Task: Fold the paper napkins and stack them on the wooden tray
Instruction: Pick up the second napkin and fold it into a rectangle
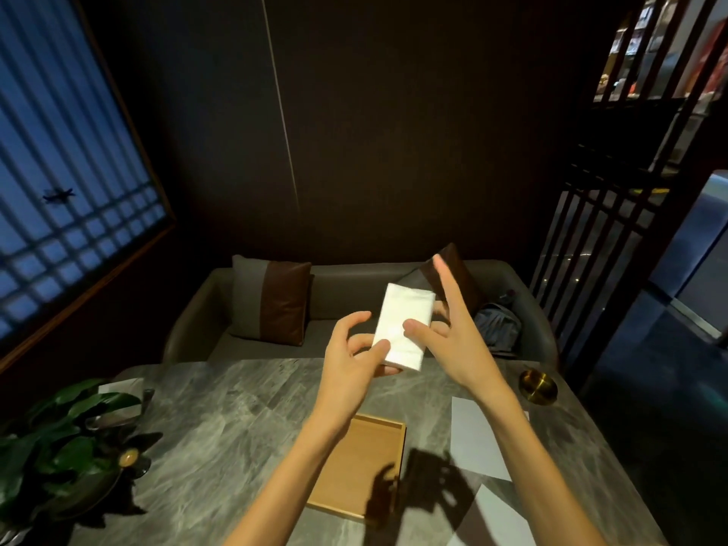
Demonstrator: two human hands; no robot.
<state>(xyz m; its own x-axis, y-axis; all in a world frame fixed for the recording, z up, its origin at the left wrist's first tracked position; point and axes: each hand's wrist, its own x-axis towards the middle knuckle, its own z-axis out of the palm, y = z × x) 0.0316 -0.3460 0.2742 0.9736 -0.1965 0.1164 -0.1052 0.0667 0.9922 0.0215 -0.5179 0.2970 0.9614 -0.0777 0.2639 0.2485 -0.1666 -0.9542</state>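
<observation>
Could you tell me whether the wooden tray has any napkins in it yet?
Empty: the wooden tray shows only bare wood. The folded napkin is held above the table.

Setting reads as a private restaurant booth: grey marble-look table (220, 419) below the raised hands, cushioned sofa (338, 285) with two-tone pillows (272, 299) beyond them, slatted wooden screen (591, 246) to their right (dim lighting throughout).

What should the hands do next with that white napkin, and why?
Probably lower the folded napkin onto the wooden tray. Both the left hand and right hand hold it up, already folded narrow, and the tray looks bare.
</observation>
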